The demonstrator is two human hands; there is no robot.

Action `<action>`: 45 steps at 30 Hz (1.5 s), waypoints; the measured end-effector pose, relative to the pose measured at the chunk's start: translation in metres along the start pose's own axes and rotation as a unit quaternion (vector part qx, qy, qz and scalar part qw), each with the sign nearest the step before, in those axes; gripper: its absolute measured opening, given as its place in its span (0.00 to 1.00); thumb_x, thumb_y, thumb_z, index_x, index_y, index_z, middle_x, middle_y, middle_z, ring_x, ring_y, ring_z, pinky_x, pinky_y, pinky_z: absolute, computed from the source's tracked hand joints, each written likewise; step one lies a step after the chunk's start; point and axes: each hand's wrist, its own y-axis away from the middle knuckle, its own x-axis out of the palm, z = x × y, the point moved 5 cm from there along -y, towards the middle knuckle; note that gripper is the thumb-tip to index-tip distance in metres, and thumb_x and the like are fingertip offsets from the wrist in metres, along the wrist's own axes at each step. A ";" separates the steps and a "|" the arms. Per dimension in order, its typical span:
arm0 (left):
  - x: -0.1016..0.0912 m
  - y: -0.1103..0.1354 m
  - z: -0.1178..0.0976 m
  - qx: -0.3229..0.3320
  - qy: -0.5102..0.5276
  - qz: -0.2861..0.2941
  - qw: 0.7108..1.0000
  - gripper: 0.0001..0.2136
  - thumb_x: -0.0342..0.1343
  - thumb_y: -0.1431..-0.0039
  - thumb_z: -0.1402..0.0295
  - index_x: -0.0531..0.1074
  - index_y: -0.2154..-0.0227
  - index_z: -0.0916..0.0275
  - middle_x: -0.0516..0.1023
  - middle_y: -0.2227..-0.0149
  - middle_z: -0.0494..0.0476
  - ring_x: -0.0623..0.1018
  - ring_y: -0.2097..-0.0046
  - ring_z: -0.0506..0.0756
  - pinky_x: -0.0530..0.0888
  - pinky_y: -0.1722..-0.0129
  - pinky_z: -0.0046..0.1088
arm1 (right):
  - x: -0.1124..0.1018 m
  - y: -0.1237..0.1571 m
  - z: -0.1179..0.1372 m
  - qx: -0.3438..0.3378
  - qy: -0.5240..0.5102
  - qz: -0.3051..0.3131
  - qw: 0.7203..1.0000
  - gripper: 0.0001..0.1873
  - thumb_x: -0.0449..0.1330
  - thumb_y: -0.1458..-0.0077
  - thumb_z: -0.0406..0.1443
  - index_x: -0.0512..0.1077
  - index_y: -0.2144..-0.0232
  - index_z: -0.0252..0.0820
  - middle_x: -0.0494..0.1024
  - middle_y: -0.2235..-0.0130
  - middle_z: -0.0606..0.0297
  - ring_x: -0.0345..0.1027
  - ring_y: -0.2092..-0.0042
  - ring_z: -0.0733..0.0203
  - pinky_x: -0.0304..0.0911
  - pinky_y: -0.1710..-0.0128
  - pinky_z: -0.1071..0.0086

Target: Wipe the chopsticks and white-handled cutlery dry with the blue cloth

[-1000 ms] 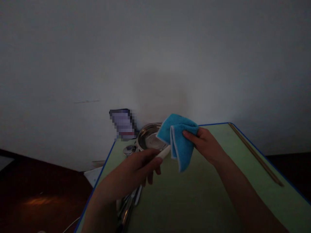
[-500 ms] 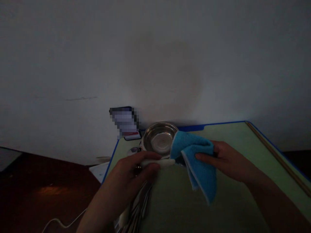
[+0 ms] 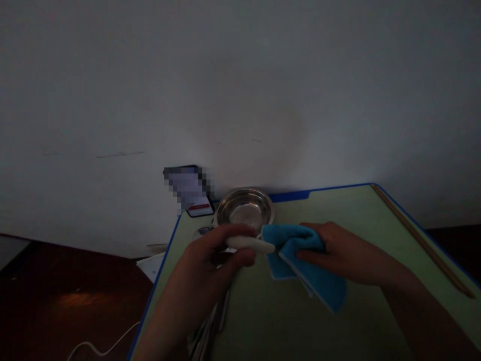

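Note:
My left hand (image 3: 210,265) is closed around the pale handle of a white-handled utensil (image 3: 251,244), held level above the table. Its far end runs into a blue cloth (image 3: 315,271) with a white edge, so the kind of utensil is hidden. Thumb and fingers of my right hand (image 3: 338,250) pinch the cloth around that end, and a corner of it hangs down. Just behind both hands a shiny steel bowl (image 3: 246,205) rests on the table. Below my left hand lie several metal utensils (image 3: 206,331), partly covered by my forearm.
The green table (image 3: 300,321) has a blue edge and meets a grey wall (image 3: 240,90). A phone (image 3: 193,193) leans at the back left corner. Wooden sticks (image 3: 421,240) lie along the right edge. A white cable (image 3: 101,351) trails over the dark floor at left.
The cloth has been folded further around the utensil's end, and its hanging corner has swung right. The handle now tilts slightly downward to the right. The view has shifted a little.

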 end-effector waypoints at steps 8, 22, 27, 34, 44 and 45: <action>-0.003 0.001 -0.011 0.033 -0.022 -0.034 0.999 0.11 0.56 0.48 0.64 0.70 0.60 0.57 0.77 0.64 0.50 0.76 0.65 0.51 0.72 0.66 0.25 | -0.003 -0.001 0.000 -0.008 -0.024 -0.070 0.997 0.14 0.58 0.53 0.45 0.71 0.63 0.47 0.77 0.64 0.65 0.71 0.66 0.58 0.65 0.68 0.67; -0.002 0.014 -0.030 0.082 -0.208 -0.018 0.975 0.14 0.54 0.47 0.60 0.68 0.56 0.50 0.76 0.60 0.48 0.75 0.64 0.52 0.71 0.65 0.26 | -0.032 0.014 -0.004 0.001 -0.072 -0.180 0.981 0.16 0.56 0.52 0.48 0.72 0.69 0.43 0.78 0.70 0.65 0.71 0.70 0.59 0.65 0.73 0.67; -0.014 0.014 -0.034 0.117 -0.185 -0.088 0.972 0.14 0.56 0.48 0.63 0.67 0.56 0.52 0.75 0.59 0.49 0.75 0.62 0.52 0.72 0.65 0.25 | -0.022 0.015 0.008 -0.050 -0.097 -0.060 0.992 0.13 0.58 0.52 0.44 0.72 0.64 0.47 0.78 0.65 0.68 0.71 0.66 0.60 0.66 0.69 0.69; 0.011 0.006 -0.048 0.216 -0.151 -0.034 0.964 0.09 0.56 0.47 0.66 0.71 0.61 0.55 0.75 0.60 0.50 0.74 0.58 0.52 0.70 0.59 0.26 | -0.014 0.013 0.006 -0.070 -0.010 0.012 0.997 0.13 0.59 0.53 0.36 0.71 0.62 0.47 0.77 0.63 0.67 0.69 0.63 0.59 0.63 0.64 0.67; 0.007 0.007 -0.031 0.133 -0.203 0.001 0.970 0.11 0.55 0.47 0.61 0.68 0.62 0.56 0.74 0.63 0.51 0.73 0.62 0.53 0.69 0.65 0.26 | -0.032 0.014 0.001 -0.038 -0.022 -0.119 0.992 0.14 0.58 0.52 0.44 0.72 0.63 0.47 0.77 0.66 0.66 0.70 0.66 0.59 0.64 0.67 0.67; 0.010 0.007 -0.028 0.107 -0.218 0.022 0.970 0.11 0.54 0.47 0.60 0.67 0.61 0.56 0.74 0.64 0.51 0.73 0.63 0.53 0.69 0.66 0.26 | -0.036 0.014 -0.001 -0.028 -0.028 -0.162 0.986 0.15 0.58 0.53 0.45 0.73 0.64 0.46 0.77 0.66 0.66 0.70 0.66 0.59 0.64 0.68 0.66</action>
